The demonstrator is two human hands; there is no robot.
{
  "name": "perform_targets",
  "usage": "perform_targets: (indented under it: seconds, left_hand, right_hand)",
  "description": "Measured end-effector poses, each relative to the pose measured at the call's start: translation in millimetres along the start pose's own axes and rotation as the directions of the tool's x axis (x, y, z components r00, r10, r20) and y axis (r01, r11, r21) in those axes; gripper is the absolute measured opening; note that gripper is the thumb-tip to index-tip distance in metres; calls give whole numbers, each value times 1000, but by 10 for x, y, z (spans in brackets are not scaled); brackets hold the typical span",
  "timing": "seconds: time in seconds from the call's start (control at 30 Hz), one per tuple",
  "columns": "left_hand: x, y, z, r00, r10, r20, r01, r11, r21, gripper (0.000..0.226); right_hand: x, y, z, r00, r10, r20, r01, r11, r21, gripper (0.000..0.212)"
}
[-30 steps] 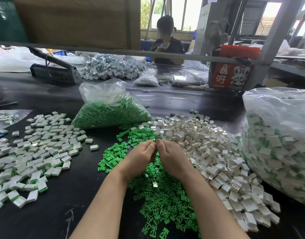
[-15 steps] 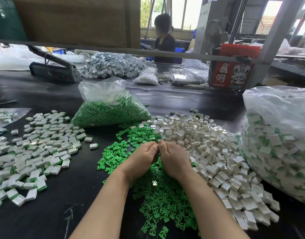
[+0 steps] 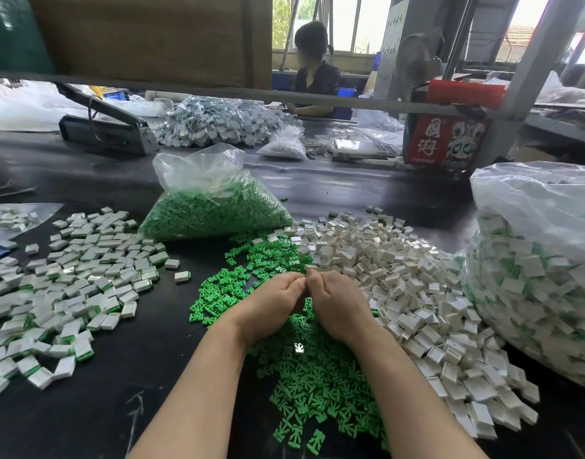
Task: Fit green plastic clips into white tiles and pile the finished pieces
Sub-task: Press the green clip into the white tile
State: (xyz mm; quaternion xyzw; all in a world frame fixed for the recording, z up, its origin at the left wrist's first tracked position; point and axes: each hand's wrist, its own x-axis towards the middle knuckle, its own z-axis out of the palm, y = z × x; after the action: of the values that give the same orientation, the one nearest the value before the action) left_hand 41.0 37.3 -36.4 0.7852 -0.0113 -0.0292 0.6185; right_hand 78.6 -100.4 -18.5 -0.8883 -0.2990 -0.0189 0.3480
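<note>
In the head view, the left hand (image 3: 273, 308) and right hand (image 3: 338, 306) are curled together above the loose green clips (image 3: 320, 385); what is pinched cannot be told. White tiles (image 3: 413, 293) are heaped just right; finished pieces (image 3: 69, 286) are spread left.

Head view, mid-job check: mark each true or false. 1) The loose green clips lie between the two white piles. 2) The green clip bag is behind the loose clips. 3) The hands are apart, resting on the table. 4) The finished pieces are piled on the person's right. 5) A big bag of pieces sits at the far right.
1) True: the loose green clips lie between the finished pieces and the empty white tiles.
2) True: the green clip bag sits behind them.
3) False: the left hand and right hand meet, fingers curled together over the clips.
4) False: they are on the left.
5) True: the big bag is there.
</note>
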Motion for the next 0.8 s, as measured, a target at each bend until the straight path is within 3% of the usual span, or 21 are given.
perform_targets:
  seconds: [0.07, 0.17, 0.3, 0.37, 0.57, 0.7, 0.8]
  left_hand:
    - [-3, -16, -3, 1000, 10, 8, -10, 999, -40, 38]
    - [-38, -22, -30, 999, 32, -13, -34, 993, -116, 27]
    - [-70, -7, -54, 997, 73, 3, -71, 982, -177, 25]
    - [-71, -8, -63, 996, 86, 25, -80, 977, -199, 24]
    - [-106, 20, -83, 993, 99, 58, -86, 979, -187, 26]
    - [-130, 52, -110, 993, 81, 90, -65, 984, -163, 28]
    - [-145, 58, -122, 991, 86, 102, -69, 984, -165, 29]
  right_hand:
    - [-8, 0, -3, 1000, -7, -5, 8, 999, 51, 49]
    - [5, -1, -4, 1000, 26, 16, -29, 961, 276, 45]
    - [4, 26, -72, 992, 23, 122, -90, 810, 580, 43]
    - [-3, 43, -97, 989, 19, 148, -111, 755, 646, 43]
    - [14, 48, -93, 994, -36, 101, -15, 884, 466, 42]
    - [18, 22, -119, 991, -71, 113, 25, 929, 370, 41]
    - [3, 15, -128, 986, -65, 151, 1, 919, 394, 40]
